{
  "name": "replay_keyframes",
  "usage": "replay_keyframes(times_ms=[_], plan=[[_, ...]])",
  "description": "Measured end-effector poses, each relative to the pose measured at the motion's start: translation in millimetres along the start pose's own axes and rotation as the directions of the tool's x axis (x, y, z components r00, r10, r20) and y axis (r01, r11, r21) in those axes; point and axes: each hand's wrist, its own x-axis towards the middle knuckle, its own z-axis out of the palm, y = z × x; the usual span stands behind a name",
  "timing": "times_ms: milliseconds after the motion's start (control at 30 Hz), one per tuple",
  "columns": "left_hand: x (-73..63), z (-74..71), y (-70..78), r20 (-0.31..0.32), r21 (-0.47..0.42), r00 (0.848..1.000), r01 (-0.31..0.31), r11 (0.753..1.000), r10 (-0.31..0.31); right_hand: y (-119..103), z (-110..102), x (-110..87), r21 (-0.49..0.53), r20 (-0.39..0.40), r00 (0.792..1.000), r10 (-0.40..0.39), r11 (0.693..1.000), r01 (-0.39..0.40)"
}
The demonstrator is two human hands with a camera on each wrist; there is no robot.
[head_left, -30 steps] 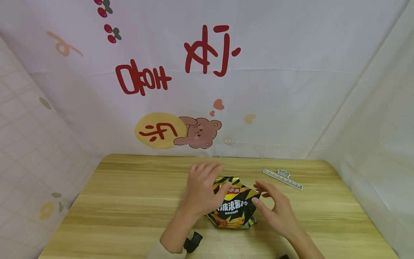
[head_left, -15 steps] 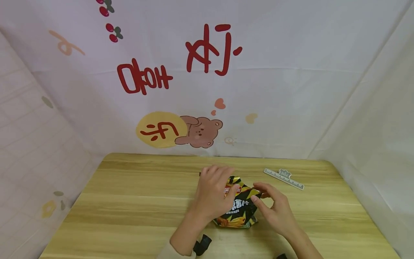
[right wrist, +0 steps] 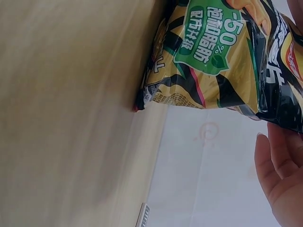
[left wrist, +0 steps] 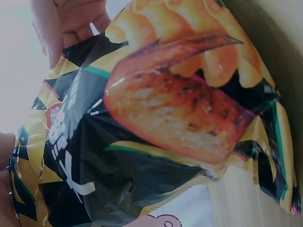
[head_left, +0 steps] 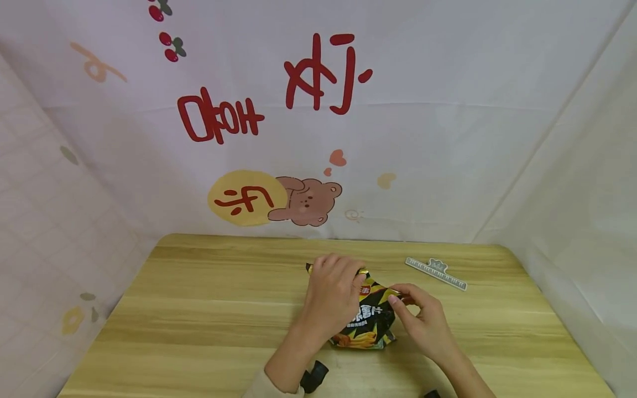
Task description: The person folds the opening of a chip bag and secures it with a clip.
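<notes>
A black and yellow bag of potato chips (head_left: 365,318) stands on the wooden table in the head view, its printed front facing me. My left hand (head_left: 330,293) grips its top left part, fingers over the upper edge and thumb in front, hiding much of the print. At the bag's upper right corner, my right hand (head_left: 428,318) pinches the edge between thumb and fingers. The left wrist view shows the bag's chicken wing picture (left wrist: 175,104) close up. In the right wrist view, fingers of the right hand (right wrist: 284,165) lie against the bag (right wrist: 213,61).
A ruler-shaped clip (head_left: 436,272) with piano-key markings lies on the table (head_left: 209,309) behind and right of the bag. White printed cloth (head_left: 423,121) hangs behind the table and at both sides. Black wrist-camera parts (head_left: 314,377) show below the left hand.
My left hand has moved right over the chip bag and taken hold of its top. The right hand has stayed at the upper right corner, its fingers closing on the edge.
</notes>
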Motion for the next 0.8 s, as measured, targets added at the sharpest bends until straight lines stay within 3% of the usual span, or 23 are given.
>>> replay_keyframes(times_ms=[267, 500, 800], plan=[[1.7, -1.3, -5.1, -0.052, -0.035, 0.998, -0.027, 0.999, 0.025, 4, -2, 3.2, -0.003, -0.022, 0.999, -0.029, 1.000, 0.029], [1.3, -4.4, -7.6, -0.040, -0.098, 0.998, -0.045, 0.994, 0.042, 9, -5, 2.4, -0.023, -0.017, 0.999, -0.039, 0.999, 0.038], [1.5, -12.6, -9.8, -0.009, -0.171, 0.999, -0.036, 0.985, 0.035, 12, -8, 1.9, -0.015, -0.011, 0.990, -0.141, 0.990, 0.141]])
